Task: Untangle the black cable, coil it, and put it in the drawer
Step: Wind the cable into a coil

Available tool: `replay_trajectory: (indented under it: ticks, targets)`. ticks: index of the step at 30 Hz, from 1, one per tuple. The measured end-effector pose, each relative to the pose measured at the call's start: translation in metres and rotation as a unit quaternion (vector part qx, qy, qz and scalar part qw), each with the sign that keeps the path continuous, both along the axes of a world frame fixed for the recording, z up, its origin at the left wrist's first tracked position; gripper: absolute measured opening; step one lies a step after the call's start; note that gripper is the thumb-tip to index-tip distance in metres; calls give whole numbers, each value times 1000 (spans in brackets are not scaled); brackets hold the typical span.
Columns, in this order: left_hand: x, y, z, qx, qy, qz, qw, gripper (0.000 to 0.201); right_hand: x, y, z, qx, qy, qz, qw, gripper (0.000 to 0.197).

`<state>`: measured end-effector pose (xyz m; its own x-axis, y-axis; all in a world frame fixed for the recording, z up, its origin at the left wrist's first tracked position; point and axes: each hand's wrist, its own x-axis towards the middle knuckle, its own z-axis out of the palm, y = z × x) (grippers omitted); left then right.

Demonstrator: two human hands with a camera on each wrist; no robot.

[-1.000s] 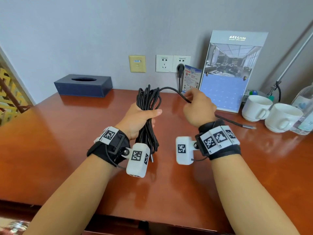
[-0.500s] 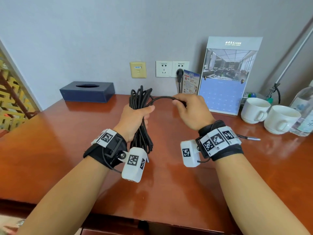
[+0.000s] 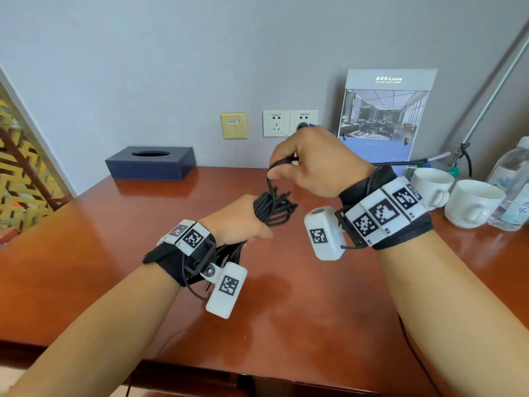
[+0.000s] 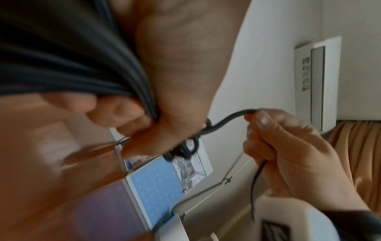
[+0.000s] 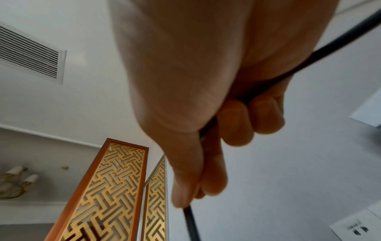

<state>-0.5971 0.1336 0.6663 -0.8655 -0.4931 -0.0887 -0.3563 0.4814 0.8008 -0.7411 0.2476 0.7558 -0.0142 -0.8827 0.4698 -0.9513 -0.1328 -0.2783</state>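
Winding the thin black rubber cable above the glossy reddish wooden table.

My left hand is fisted round its bundle of many loops; my right hand, just above, curls round one loose strand, which trails past my wrist. At the wall stand one dark blue tissue box, two white ceramic cups and one clear plastic bottle.

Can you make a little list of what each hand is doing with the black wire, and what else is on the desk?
left hand: grips the coiled bundle of the black cable
right hand: pinches the loose strand, raised above the bundle
cable in drawer: not yet
desk: tissue box, two white cups, calendar
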Motion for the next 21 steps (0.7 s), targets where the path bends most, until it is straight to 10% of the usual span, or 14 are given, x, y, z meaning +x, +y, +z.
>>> replay_trajectory:
  ticks: [14,21]
  targets:
    - [31,50,37,84,42,-264,960,14,-33,-17,-15,43,-194,64,978,20]
    - [36,-3,43,200,120,-70,970,20,-31,-22,-79,6,-219,-8,976,40]
